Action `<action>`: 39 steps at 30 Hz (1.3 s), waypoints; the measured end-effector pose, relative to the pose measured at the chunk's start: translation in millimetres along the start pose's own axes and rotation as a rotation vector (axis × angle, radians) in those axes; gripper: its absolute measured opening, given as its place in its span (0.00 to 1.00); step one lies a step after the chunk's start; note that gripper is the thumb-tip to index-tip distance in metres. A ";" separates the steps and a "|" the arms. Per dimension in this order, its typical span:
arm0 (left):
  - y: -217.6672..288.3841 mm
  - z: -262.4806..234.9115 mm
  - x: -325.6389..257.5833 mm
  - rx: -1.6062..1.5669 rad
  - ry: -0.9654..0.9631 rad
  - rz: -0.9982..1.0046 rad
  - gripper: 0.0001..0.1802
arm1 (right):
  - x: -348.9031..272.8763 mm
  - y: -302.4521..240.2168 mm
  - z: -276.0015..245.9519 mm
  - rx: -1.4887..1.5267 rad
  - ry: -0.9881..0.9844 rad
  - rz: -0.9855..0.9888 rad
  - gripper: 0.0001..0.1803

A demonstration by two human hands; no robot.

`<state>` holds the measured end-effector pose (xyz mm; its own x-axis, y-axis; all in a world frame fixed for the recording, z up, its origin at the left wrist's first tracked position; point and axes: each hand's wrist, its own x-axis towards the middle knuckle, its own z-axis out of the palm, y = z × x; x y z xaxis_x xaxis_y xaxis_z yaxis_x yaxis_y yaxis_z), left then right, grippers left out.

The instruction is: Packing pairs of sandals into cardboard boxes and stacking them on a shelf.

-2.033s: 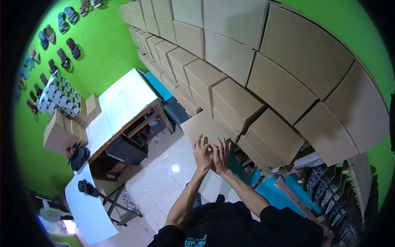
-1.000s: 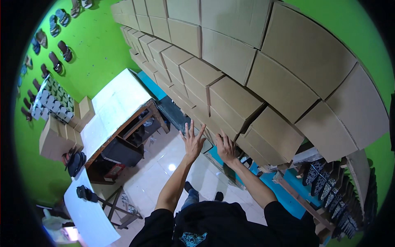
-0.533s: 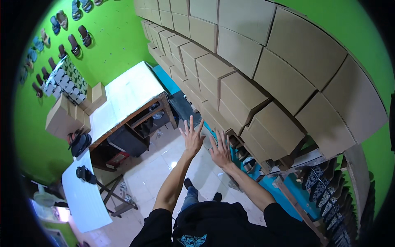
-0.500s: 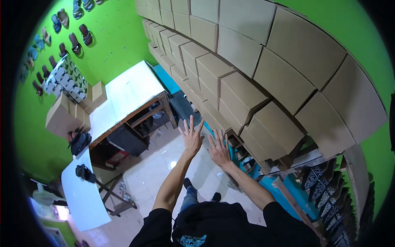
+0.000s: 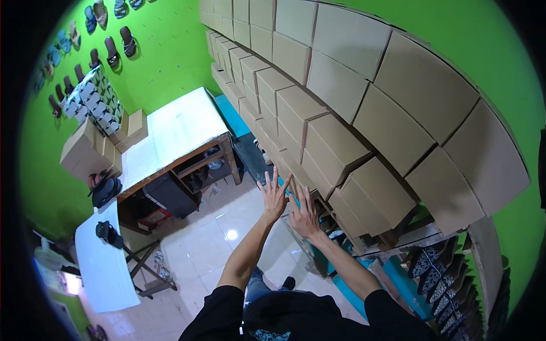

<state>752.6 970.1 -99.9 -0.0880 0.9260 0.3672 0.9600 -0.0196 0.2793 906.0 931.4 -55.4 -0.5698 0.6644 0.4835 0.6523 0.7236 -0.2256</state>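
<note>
My left hand (image 5: 275, 200) is stretched out in front of me, fingers spread, with nothing in it. Close beside it on the right, my right hand (image 5: 305, 218) is also open and holds nothing. The left forefinger and the right fingertips look nearly in contact; whether they touch I cannot tell. Both hands appear in front of the lower row of brown cardboard boxes (image 5: 335, 139), which stand on shelving to my right. A bigger stack of brown boxes (image 5: 426, 79) rises above that row.
A white-topped wooden table (image 5: 176, 122) stands ahead on the left, with cartons (image 5: 85, 150) at its end. Black sandals (image 5: 105, 190) lie near a narrow white board (image 5: 102, 267). Sandals (image 5: 112, 52) hang on the green wall. Patterned shoe pieces (image 5: 449, 284) hang at lower right. Pale tiles (image 5: 219, 250) cover the floor.
My hands have come closer together, the right one shifting toward the left. The view has turned slightly, and my feet have moved; one shoe now shows beneath me.
</note>
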 end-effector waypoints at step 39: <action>-540.9 -332.2 -150.2 0.405 0.089 -0.572 0.57 | 349.7 -381.0 249.7 0.419 -0.046 -0.412 0.29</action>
<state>158.3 716.3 -11.3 -0.6128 0.7146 0.3374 0.7787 0.6187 0.1041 333.4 934.7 -11.6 -0.7618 0.3135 0.5669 0.1246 0.9297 -0.3467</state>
